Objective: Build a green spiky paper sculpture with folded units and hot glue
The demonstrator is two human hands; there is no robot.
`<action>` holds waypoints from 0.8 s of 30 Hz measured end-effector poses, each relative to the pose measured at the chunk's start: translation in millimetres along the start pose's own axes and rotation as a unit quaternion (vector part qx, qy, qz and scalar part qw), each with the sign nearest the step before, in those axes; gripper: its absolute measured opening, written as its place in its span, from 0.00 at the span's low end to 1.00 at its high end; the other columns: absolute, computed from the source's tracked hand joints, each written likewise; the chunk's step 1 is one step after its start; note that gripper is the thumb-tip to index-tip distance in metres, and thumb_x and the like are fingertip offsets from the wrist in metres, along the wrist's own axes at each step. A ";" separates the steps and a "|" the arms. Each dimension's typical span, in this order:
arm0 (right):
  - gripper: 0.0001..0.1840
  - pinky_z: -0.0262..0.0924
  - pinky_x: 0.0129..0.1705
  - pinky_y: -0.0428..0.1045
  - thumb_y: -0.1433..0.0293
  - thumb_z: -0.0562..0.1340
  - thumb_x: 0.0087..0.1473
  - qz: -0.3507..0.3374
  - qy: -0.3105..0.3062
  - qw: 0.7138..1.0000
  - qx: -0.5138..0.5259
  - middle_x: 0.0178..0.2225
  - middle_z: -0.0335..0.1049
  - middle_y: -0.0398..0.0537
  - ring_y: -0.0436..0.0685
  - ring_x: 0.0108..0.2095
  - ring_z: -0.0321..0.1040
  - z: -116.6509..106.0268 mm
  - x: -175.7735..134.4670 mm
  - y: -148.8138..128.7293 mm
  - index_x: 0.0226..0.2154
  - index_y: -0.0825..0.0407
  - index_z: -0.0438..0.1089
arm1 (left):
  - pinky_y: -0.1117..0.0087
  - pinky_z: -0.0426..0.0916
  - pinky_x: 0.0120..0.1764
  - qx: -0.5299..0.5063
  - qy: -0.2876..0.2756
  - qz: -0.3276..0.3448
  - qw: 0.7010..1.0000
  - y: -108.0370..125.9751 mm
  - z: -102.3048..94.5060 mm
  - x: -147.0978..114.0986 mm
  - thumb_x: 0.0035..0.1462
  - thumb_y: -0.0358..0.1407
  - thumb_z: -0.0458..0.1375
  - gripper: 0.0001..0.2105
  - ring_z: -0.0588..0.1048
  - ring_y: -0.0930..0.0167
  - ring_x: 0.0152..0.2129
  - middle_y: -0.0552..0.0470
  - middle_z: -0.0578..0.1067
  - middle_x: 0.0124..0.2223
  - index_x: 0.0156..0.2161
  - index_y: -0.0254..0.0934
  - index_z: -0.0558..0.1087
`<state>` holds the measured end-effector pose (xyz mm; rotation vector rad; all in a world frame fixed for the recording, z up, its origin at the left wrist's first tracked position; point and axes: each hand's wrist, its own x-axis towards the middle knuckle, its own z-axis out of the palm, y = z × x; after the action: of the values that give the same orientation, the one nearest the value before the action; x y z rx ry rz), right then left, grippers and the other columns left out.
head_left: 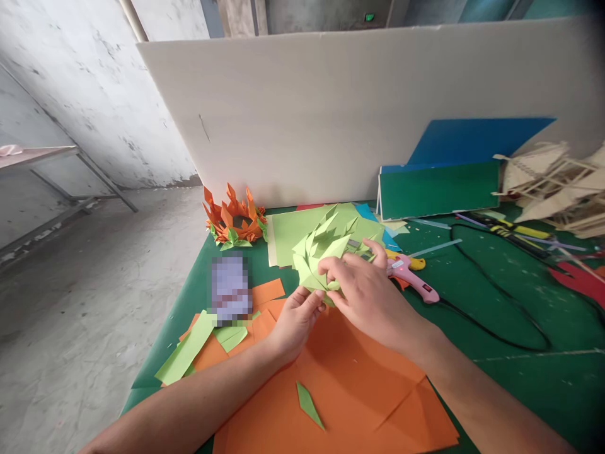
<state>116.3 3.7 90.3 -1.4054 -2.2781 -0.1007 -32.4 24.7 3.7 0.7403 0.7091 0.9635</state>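
A light green folded-paper piece with pointed leaf-like parts (312, 252) is held up over the table in both hands. My left hand (302, 312) pinches its lower edge between thumb and fingers. Bent around its right side is my right hand (359, 284), with the fingertips against the paper; part of the piece is hidden behind them. Below lie large orange paper sheets (359, 378), with a small green paper diamond (309, 405) on top. Behind the piece is a stack of green paper sheets (283, 233).
An orange paper crown (235, 217) stands at the back left. Green strips (186, 350) and a blurred purple item (231, 287) lie at left. To the right are a pink glue gun (413, 277), its black cord (501, 334) and pliers (524, 232). A white board (307, 113) rises behind.
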 end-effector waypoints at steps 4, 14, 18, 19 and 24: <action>0.16 0.33 0.60 0.61 0.82 0.53 0.52 -0.001 -0.004 1.000 -0.004 0.30 0.72 0.40 0.53 0.35 0.68 0.7 0.0 0.2 0.40 0.49 0.60 | 0.73 0.61 0.38 -0.024 -0.005 0.002 1.000 -0.5 -0.1 -0.2 0.53 0.37 0.65 0.12 0.66 0.77 0.27 0.57 0.68 0.28 0.27 0.36 0.67; 0.16 0.33 0.61 0.62 0.83 0.52 0.53 -0.017 0.004 1.000 -0.014 0.32 0.73 0.42 0.53 0.36 0.68 2.3 0.2 -1.1 0.41 0.48 0.59 | 0.73 0.63 0.40 -0.072 -0.035 0.003 0.997 -2.0 0.8 1.4 0.56 0.34 0.63 0.06 0.65 0.77 0.30 0.56 0.68 0.31 0.31 0.35 0.72; 0.17 0.33 0.61 0.62 0.83 0.53 0.53 -0.018 -0.004 1.000 -0.017 0.34 0.74 0.42 0.53 0.37 0.68 1.4 -1.0 -1.7 0.42 0.48 0.59 | 0.71 0.64 0.42 -0.081 -0.038 -0.017 0.996 -1.6 0.0 2.4 0.56 0.35 0.64 0.07 0.66 0.76 0.30 0.56 0.67 0.30 0.31 0.35 0.71; 0.17 0.33 0.61 0.62 0.82 0.53 0.54 -0.019 -0.006 1.000 -0.021 0.34 0.74 0.43 0.54 0.38 0.68 1.0 -1.2 -1.6 0.43 0.48 0.59 | 0.71 0.64 0.42 -0.076 -0.039 -0.024 0.996 -1.4 -0.4 2.9 0.55 0.36 0.64 0.08 0.67 0.76 0.30 0.56 0.67 0.30 0.30 0.35 0.71; 0.18 0.32 0.61 0.66 0.78 0.56 0.57 -0.027 -0.004 0.997 -0.076 0.36 0.74 0.46 0.57 0.42 0.68 -4.5 -0.3 3.9 0.49 0.49 0.59 | 0.73 0.64 0.40 -0.077 -0.021 -0.014 0.997 3.9 -3.2 10.2 0.53 0.35 0.65 0.08 0.68 0.76 0.30 0.55 0.68 0.30 0.30 0.35 0.70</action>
<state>121.2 4.0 93.5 -1.4206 -2.3582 -0.2907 -32.7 36.0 3.0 0.6122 0.5990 0.9633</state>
